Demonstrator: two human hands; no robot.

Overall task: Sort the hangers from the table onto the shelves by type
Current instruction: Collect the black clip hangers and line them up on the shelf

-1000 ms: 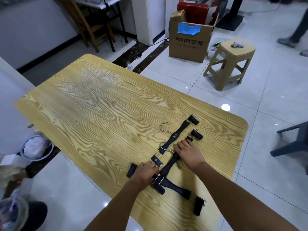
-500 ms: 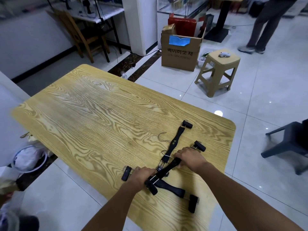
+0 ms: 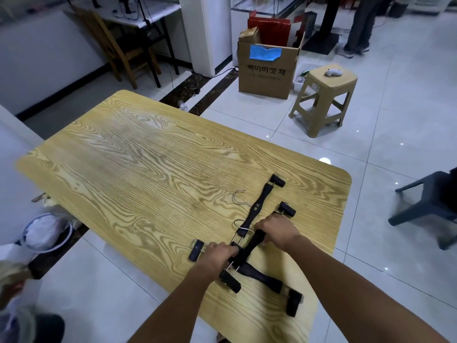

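Observation:
Three black clip hangers with metal hooks lie crossed near the right front corner of the wooden table point(image 3: 138, 164). The far hanger point(image 3: 259, 206) lies free, its hook pointing left. My right hand point(image 3: 277, 231) grips the bar of the middle hanger point(image 3: 248, 248), which slants from a clip at upper right down to a clip by the table edge. My left hand point(image 3: 217, 252) grips the near hanger point(image 3: 262, 276) around its middle, where the two bars cross. No shelves are in view.
Beyond the table stand a cardboard box point(image 3: 268, 70), a beige plastic stool point(image 3: 324, 95) and a wooden chair point(image 3: 116, 45). A dark plastic chair point(image 3: 430, 204) is at right. A person's legs point(image 3: 358, 28) are at the far right. A basket point(image 3: 47, 231) sits on the floor at left.
My hands stay on the crossed hangers. The middle hanger has swung under my right hand and now lies across the near one. The view has tilted up, showing more of the room.

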